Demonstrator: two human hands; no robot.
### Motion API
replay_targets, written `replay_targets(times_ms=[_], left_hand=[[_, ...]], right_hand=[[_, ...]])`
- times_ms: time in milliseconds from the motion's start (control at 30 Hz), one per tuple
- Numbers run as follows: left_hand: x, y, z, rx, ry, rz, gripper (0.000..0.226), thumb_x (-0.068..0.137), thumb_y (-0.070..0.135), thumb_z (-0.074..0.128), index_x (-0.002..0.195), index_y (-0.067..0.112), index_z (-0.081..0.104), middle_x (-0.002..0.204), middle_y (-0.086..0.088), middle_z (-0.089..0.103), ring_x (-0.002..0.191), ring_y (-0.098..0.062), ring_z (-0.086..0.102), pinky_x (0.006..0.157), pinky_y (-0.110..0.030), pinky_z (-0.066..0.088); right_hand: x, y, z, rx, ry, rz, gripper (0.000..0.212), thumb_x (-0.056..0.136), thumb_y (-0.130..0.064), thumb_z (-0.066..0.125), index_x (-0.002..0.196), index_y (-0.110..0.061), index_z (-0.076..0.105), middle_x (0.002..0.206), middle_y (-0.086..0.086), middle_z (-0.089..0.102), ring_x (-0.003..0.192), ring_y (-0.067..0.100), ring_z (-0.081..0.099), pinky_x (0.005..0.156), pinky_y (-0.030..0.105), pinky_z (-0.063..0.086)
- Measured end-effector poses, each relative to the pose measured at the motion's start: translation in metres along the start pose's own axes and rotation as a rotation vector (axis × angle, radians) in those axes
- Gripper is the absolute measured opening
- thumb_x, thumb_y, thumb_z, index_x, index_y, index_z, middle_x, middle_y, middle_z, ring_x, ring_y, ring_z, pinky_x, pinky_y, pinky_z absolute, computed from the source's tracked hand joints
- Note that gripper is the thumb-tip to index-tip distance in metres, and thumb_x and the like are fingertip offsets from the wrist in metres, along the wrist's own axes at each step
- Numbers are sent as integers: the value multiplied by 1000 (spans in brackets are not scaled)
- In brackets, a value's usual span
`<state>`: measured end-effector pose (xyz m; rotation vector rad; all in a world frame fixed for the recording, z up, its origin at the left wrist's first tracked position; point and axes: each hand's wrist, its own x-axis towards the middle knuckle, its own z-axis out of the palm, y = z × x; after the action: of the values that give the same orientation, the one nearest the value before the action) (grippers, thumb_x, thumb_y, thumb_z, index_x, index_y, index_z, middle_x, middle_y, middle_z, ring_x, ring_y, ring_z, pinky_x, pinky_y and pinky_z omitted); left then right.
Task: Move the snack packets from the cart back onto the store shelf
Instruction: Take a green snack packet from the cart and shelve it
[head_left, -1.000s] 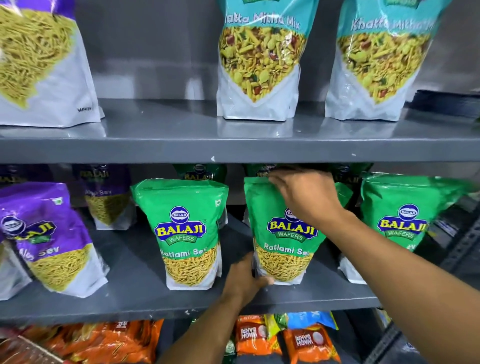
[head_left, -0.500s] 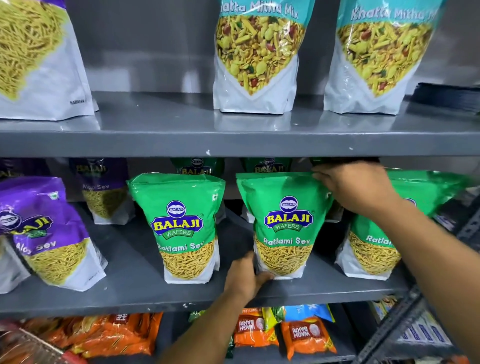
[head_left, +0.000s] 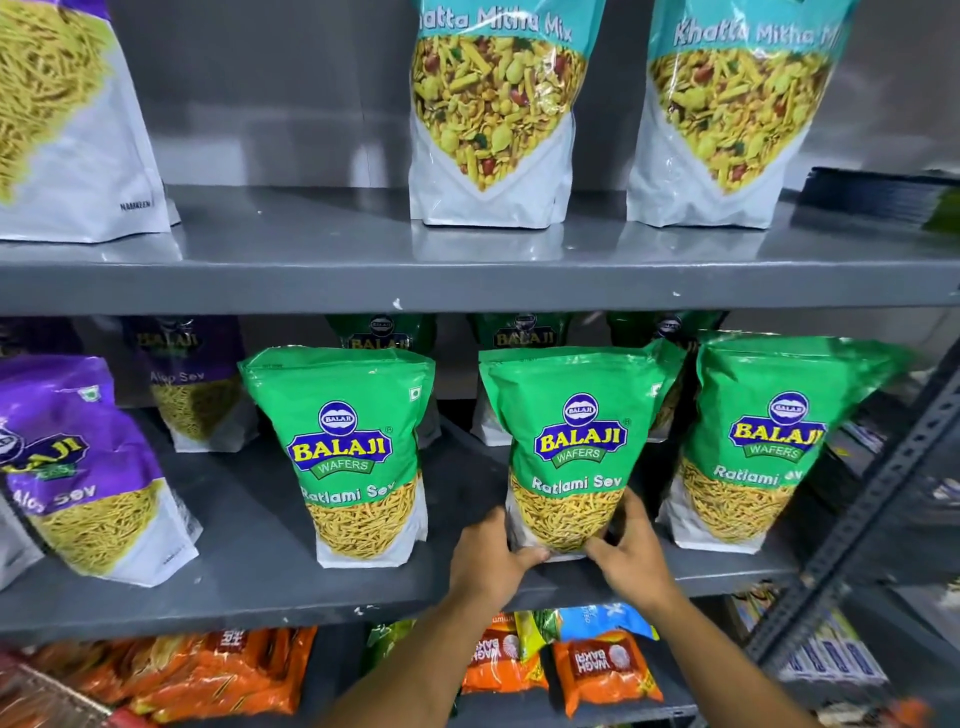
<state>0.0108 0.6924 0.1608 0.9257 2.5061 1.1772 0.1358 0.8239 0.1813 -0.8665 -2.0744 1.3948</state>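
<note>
A green Ratlami Sev packet (head_left: 576, 441) stands upright on the grey middle shelf (head_left: 260, 587). My left hand (head_left: 491, 561) grips its bottom left corner, and my right hand (head_left: 631, 553) grips its bottom right corner. Two more green Ratlami Sev packets stand to either side: the left green packet (head_left: 353, 452) and the right green packet (head_left: 763, 436). More green packets sit behind them in shadow. The cart is mostly out of view.
Purple Aloo Sev packets (head_left: 78, 467) stand at the left of the middle shelf. The upper shelf (head_left: 467, 280) holds Khatta Mitha Mix bags (head_left: 493, 114). Orange packets (head_left: 171, 670) lie on the shelf below. A perforated grey upright (head_left: 878, 514) rises at the right.
My right hand came down from the top of the right-hand packets to the bottom right corner of the middle green packet. My left hand stays at its base.
</note>
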Motion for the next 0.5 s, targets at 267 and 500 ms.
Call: replay_targets(times_ms=[267,500], left_hand=[[-5,6,9,-53,-72,30,66,66,48,76,119,22,48,125,0,63,115,-20,59,91,-36,53],[-83,-35,-38,-253,251,216,58,77,38,68,127,41,37,135,6,48,129,-4,42,108,-23,37]], right_hand=[[0,18,-7,18,19,-63,79,62,-24,69,134,-28,36,130,1,56,122,16,52,101,42,44],[-74,10,46,-156,168,-393,55,70,-10,63,101,-52,48,94,-7,57,87,5,56,76,20,46]])
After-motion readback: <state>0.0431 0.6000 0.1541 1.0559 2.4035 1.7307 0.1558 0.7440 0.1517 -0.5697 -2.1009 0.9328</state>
